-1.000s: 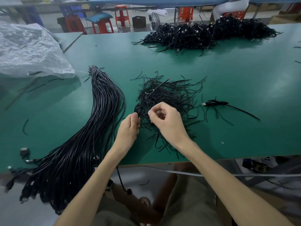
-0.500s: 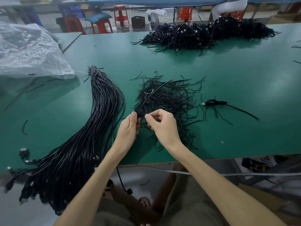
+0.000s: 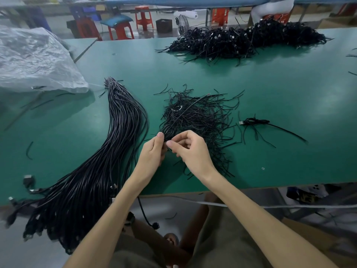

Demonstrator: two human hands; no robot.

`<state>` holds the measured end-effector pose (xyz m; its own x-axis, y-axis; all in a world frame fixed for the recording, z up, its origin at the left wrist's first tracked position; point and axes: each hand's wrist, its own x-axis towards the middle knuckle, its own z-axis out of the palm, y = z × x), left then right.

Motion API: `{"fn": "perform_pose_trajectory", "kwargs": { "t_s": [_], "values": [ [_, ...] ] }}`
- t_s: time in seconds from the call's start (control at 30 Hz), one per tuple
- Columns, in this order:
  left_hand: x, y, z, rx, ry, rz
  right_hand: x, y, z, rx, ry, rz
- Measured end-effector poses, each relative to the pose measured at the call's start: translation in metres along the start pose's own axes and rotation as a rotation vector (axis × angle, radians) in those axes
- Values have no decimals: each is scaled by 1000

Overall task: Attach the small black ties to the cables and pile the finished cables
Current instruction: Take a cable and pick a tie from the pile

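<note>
Two bare hands meet over the near edge of a heap of small black ties point(image 3: 197, 117) at the middle of a green worktable point(image 3: 289, 89). The left hand point(image 3: 152, 153) has its thumb and fingers closed on strands at the heap's near-left corner. The right hand point(image 3: 191, 151), fingers curled, brings thumb and forefinger together just beside it, apparently nipping one thin tie, though the strand is hard to make out against the dark tangle.

Left of the heap lies a long bundle of black cables point(image 3: 108, 161), bound at its far end and fanning toward the table's near edge, where its connectors hang over. Right of the heap, apart from it, one coiled cable point(image 3: 255, 121) rests with a plug at its left end and a tail running to the right. Along the far side of the table sprawls a large pile of finished cables point(image 3: 241, 40). A crumpled clear plastic bag point(image 3: 34, 60) sits at the far left, and red stools point(image 3: 143, 18) stand on the floor beyond the table.
</note>
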<state>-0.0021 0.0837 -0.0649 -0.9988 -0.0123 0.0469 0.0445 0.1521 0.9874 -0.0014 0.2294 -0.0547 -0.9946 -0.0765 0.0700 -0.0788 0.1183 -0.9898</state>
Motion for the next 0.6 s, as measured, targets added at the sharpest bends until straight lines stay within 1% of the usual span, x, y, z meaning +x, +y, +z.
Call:
{"fn": "perform_pose_trajectory", "kwargs": {
  "t_s": [0.1,0.2,0.3,0.4,0.5,0.57,0.6],
  "values": [
    [-2,2,-3,-131,-30,-63,2,-2,-6,90,-114,58],
    [-3,3,-5,-202,-50,-96,5,-3,-8,152,-238,101],
    [-4,4,-6,-195,-74,-101,8,-4,-9,201,-368,99],
    [-5,4,-6,-160,-111,-77,9,-5,-9,211,-450,61],
    [-6,6,-5,-144,-115,-65,9,-8,-9,178,-435,55],
    [-7,7,-5,-126,-120,-68,9,-8,-9,110,-371,47],
    [-7,7,-4,-124,-120,-73,9,-8,-9,32,-323,19]
  ]
}}
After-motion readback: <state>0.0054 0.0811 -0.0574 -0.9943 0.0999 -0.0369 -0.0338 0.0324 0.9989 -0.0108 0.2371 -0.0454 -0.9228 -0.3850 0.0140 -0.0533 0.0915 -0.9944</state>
